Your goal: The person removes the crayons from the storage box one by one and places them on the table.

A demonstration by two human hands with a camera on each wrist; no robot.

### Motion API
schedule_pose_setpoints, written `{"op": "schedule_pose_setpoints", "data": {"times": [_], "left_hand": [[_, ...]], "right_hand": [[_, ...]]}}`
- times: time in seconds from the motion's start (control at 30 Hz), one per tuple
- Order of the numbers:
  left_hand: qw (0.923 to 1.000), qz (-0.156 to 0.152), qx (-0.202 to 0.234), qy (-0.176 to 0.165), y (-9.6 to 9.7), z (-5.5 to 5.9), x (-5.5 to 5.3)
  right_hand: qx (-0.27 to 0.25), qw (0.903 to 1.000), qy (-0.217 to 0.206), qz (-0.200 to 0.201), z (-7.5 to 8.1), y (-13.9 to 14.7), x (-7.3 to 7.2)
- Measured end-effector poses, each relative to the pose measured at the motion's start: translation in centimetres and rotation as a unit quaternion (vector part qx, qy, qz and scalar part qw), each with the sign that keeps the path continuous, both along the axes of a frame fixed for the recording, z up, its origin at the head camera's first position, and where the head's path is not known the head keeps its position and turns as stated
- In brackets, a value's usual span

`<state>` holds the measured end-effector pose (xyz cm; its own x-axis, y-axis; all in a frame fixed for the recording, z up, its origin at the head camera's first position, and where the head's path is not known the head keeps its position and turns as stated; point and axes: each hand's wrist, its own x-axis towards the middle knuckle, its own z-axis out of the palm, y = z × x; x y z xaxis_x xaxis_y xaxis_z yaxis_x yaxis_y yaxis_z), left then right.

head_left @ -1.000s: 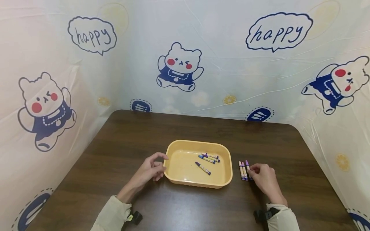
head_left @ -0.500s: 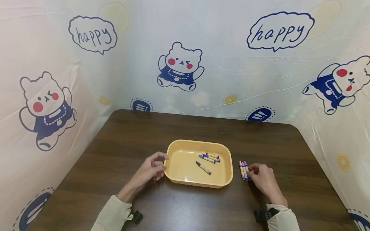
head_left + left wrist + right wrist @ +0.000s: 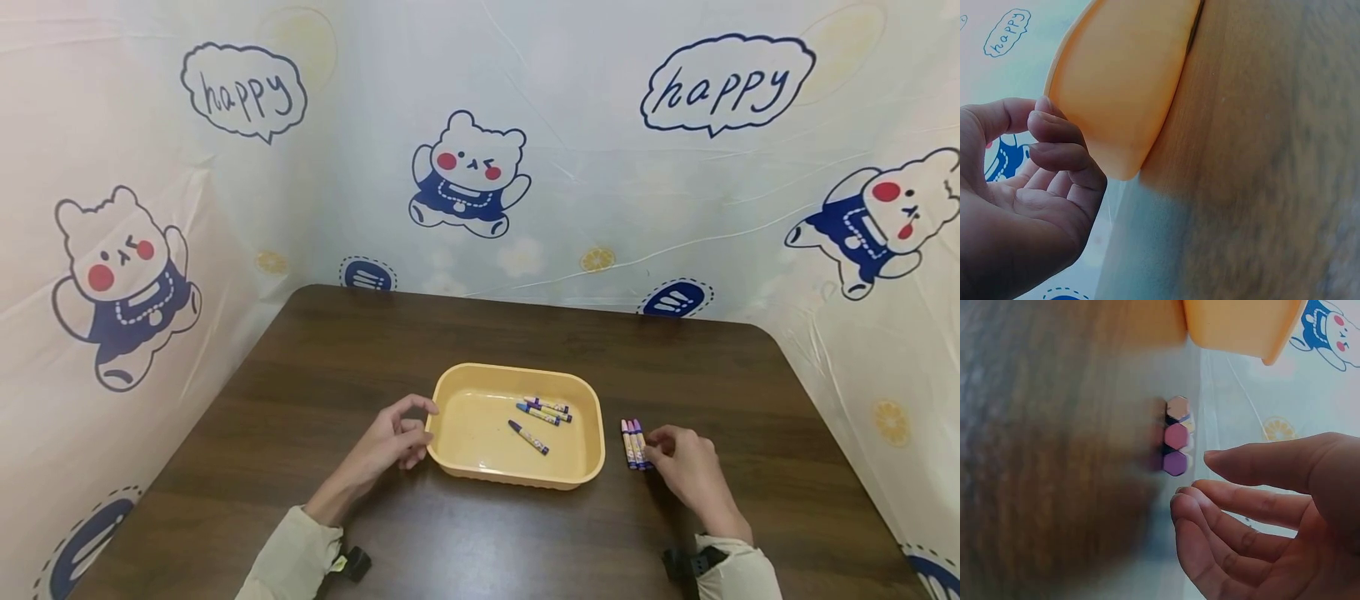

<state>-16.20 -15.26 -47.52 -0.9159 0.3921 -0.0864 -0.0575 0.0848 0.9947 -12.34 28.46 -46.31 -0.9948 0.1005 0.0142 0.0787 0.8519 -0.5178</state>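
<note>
A yellow tray (image 3: 517, 482) stands mid-table in the head view, with several paper-wrapped crayons (image 3: 528, 437) lying loose in it. My left hand (image 3: 390, 437) holds its left rim with curled fingers; the exact contact is partly hidden in the left wrist view. To the tray's right, a peach crayon (image 3: 1177, 407), a pink crayon (image 3: 1176, 435) and a purple crayon (image 3: 1175, 464) lie side by side. My right hand (image 3: 686, 462) is just beside the purple one. Its thumb and fingers stand apart with nothing between them in the right wrist view.
The dark wooden table (image 3: 360, 350) has a rounded far right corner. A pale curtain (image 3: 585, 183) printed with cartoon bears hangs behind it and along both sides.
The purple crayon has shifted left, up against the pink one, and my right fingers have come off it. My left hand and the tray stay as they were.
</note>
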Motion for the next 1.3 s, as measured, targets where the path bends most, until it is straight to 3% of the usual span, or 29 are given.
{"op": "schedule_pose_setpoints", "data": {"times": [0.53, 0.9, 1.17, 1.3], "left_hand": [[1.0000, -0.003, -0.003, 0.007, -0.1, -0.4, 0.0], [1.0000, 0.003, -0.005, 0.002, -0.1, -0.3, -0.1], [1.0000, 0.006, -0.004, 0.002, 0.0, -0.3, 0.0], [1.0000, 0.007, -0.005, 0.002, 0.0, -0.2, 0.0]], "right_hand": [[0.006, 0.9989, 0.045, 0.003, 1.8, -1.4, 1.1], [0.016, 0.9859, 0.165, 0.018, 4.3, -4.0, 1.6], [0.019, 0.9812, 0.187, 0.046, 6.0, -6.6, 1.4], [0.014, 0.9823, 0.177, 0.060, 6.3, -8.1, 0.9]]}}
